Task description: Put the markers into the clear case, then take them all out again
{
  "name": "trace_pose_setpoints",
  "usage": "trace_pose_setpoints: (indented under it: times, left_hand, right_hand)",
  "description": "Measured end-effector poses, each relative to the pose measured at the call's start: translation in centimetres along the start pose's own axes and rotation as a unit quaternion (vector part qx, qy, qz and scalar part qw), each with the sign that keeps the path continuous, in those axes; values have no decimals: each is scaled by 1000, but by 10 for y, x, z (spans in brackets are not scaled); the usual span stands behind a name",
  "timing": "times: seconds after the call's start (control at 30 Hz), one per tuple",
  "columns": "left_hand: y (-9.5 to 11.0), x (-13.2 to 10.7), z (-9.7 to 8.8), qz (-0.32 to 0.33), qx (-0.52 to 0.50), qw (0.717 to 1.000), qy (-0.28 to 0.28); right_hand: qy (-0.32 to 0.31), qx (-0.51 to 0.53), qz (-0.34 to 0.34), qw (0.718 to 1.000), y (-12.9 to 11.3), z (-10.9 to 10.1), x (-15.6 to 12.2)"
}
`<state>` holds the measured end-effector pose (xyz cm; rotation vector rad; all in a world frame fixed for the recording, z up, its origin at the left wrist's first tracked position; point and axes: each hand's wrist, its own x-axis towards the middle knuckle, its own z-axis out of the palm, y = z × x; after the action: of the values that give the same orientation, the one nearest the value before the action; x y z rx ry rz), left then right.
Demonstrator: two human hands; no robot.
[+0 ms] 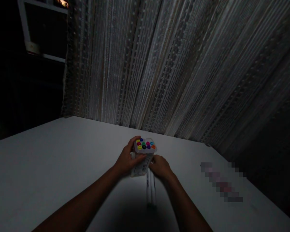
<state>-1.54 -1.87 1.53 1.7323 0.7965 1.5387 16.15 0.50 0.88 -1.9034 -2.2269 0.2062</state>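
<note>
My left hand [129, 160] is wrapped around a clear plastic marker case [142, 163], thumb across its near side and fingers behind. The case is held tilted above the white table, and several markers with coloured ends [145, 143] show at its top. Close against the right side of the case is my right hand [160, 166], its fingers curled inward; their tips are partly hidden. Slim white markers [153, 188] with dark ends extend from just below those fingers toward me. Whether the right fingers grip them or something else is unclear.
The white table [62, 154] spreads out on both sides, its back edge against a patterned curtain [125, 64]. A pixelated patch [221, 182] covers something on the right side. At the far left stands a window-like frame [25, 22]. The room is dim.
</note>
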Motion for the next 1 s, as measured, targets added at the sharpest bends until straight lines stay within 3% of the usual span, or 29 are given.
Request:
trace_pose_setpoints:
  times: [0.23, 0.4, 0.47, 0.57, 0.7, 0.9, 0.97, 1.0]
  left_hand:
    - [-3, 0, 10, -62, -29, 998, 17]
    - [-2, 1, 14, -88, -36, 995, 29]
    - [-3, 1, 16, -94, -33, 994, 45]
    - [-7, 1, 16, -94, -43, 992, 66]
    - [-15, 2, 14, -85, -56, 992, 74]
    - [-21, 3, 10, -54, -23, 996, 70]
    - [-20, 3, 8, -15, -10, 996, 83]
    - [-18, 3, 7, 9, 0, 996, 92]
  right_hand:
    - [-16, 64, -5, 998, 16, -2, -2]
    - [-44, 36, -24, 998, 15, -3, -7]
    - [-34, 33, -23, 999, 14, 0, -9]
    - [6, 118, -15, 993, 16, 5, -7]
    - [54, 254, 5, 966, 26, 6, 4]
    - [76, 428, 29, 900, 35, 0, 14]
    - [76, 494, 25, 866, 36, -3, 12]
    - [72, 546, 20, 835, 36, -4, 10]
